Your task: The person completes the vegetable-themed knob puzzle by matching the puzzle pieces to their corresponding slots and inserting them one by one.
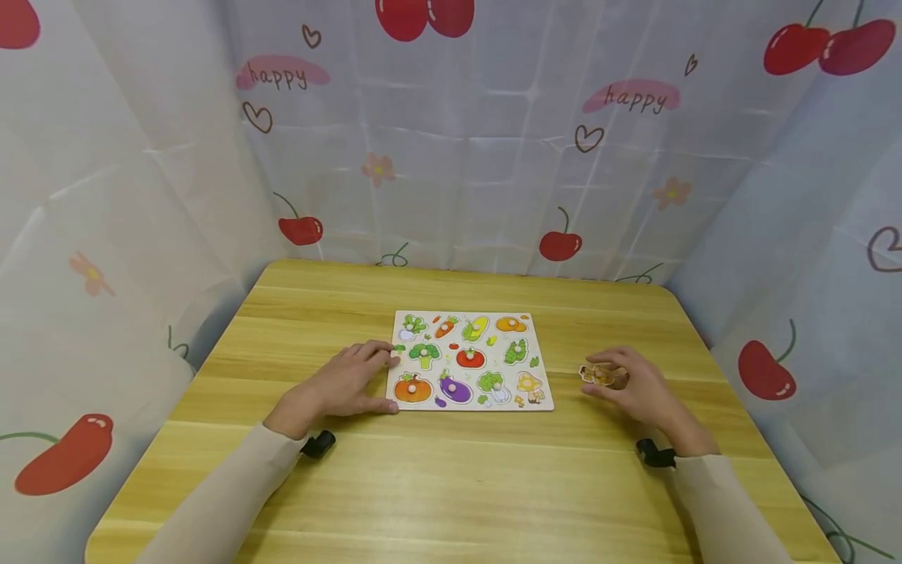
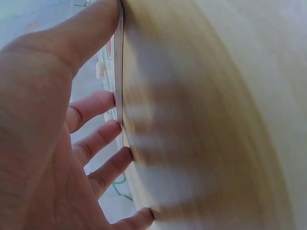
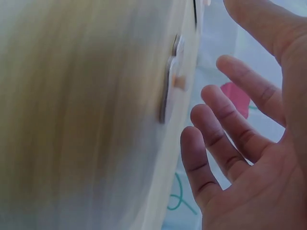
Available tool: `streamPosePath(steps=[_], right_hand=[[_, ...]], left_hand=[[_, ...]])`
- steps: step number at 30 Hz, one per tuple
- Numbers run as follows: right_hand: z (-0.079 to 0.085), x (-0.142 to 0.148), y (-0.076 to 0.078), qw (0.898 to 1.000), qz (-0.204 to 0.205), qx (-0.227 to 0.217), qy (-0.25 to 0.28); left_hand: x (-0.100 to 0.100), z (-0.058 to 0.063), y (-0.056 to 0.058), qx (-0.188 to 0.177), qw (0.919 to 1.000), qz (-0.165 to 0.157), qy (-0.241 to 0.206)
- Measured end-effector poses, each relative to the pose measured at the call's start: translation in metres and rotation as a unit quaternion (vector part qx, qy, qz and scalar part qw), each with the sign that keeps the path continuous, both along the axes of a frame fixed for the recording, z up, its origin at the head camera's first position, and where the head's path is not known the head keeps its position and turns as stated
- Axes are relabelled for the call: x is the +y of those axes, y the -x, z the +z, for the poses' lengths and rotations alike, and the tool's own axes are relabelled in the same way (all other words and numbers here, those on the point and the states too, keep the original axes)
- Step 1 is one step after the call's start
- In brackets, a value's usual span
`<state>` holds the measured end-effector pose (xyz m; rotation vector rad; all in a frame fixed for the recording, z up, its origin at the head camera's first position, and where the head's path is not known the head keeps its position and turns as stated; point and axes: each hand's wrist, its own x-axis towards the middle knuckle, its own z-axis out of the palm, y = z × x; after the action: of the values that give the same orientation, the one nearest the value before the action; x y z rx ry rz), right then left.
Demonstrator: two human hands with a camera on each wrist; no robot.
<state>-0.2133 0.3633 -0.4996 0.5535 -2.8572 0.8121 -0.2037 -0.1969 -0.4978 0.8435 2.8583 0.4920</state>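
Observation:
A flat wooden vegetable puzzle board [image 1: 437,365] lies on the table, with colourful knobbed pieces set in it. My left hand [image 1: 352,380] rests at the board's left edge, fingers spread; in the left wrist view the thumb [image 2: 91,31] and fingers touch along that edge and the tabletop. To the right of the board is a small brown-and-yellow knobbed puzzle piece [image 1: 596,375]. Around it my right hand [image 1: 637,392] hovers with thumb and fingers apart. In the right wrist view the piece [image 3: 166,91] lies flat, knob up, with a gap between it and the fingers.
The wooden table [image 1: 451,486] has rounded corners. A white curtain [image 1: 493,157] printed with cherries, hearts and "happy" surrounds it at the back and both sides. Black wrist cameras [image 1: 319,445] sit by the sleeves.

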Motion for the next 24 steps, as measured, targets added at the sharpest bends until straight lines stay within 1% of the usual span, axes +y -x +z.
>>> streamPosePath(steps=[8,14,24], right_hand=[[-0.0071,0.0087,0.0000,0.998,-0.036,-0.029,-0.038],[-0.0086,0.0101,0.0005,0.998,-0.048,-0.036,-0.031],[-0.0076,0.0050,0.0076,0.997,-0.069,-0.026,-0.021]], left_hand=[[0.0006,-0.0007,-0.0004,-0.001,1.0000,-0.004,0.001],[0.0006,-0.0005,-0.0002,0.000,1.0000,-0.002,0.003],[-0.0002,-0.0003,-0.0001,-0.002,1.0000,0.001,0.001]])
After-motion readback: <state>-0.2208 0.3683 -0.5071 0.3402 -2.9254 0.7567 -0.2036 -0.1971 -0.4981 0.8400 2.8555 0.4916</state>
